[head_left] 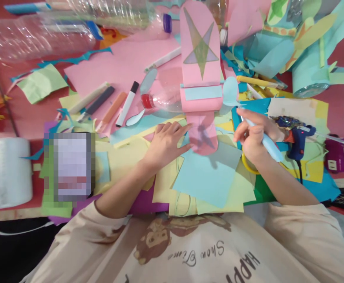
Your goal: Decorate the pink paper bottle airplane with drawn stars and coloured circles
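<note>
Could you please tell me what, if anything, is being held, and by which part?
The right hand holds a light blue pen by its front part, the rear end jutting out. The left hand lies spread, fingertips at the pink paper strip.

Left hand point(171, 142) splayed palm-down — right hand point(255, 135) curled.

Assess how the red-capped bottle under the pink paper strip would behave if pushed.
The bottle is probably light for its size: clear plastic with no liquid visible. Lying on its side, its round body might roll, though the long strip across it could hinder that. The strip, being paper, would likely bend easily at its ends.
</note>
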The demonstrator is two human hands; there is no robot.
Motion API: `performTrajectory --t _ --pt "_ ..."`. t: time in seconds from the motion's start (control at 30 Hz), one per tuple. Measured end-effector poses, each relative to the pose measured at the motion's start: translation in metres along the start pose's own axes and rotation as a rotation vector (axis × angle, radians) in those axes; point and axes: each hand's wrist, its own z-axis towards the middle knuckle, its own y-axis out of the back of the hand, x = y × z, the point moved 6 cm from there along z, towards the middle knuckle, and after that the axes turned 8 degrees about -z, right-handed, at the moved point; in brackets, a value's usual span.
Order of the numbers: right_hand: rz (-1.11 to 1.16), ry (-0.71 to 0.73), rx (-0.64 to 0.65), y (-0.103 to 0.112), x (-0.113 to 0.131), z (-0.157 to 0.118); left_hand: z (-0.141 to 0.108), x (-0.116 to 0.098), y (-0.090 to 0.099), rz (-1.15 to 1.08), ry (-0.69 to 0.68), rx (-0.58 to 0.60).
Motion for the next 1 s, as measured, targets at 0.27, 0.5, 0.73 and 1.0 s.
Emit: performTrajectory --t 0.27,0.5,0.73,1.0 --pt "-0.141 0.149 -0.214 0.026 0.015 0.025 0.0 -0.003 0.002 0.018 -0.015 -0.002" --pt "0.079 -0.046 0.183 -0.008 0.008 0.008 -0.001 -0.004 0.001 0.013 -0.027 -0.003" --pt "0.05 -0.18 0.525 -0.042 -0.034 0.018 -0.001 -0.004 0.001 0.002 0.01 0.027" --pt "-0.015 -0.179 0.47 -0.045 -0.043 0.017 0.0 0.0 -0.001 -0.009 0.062 0.03"
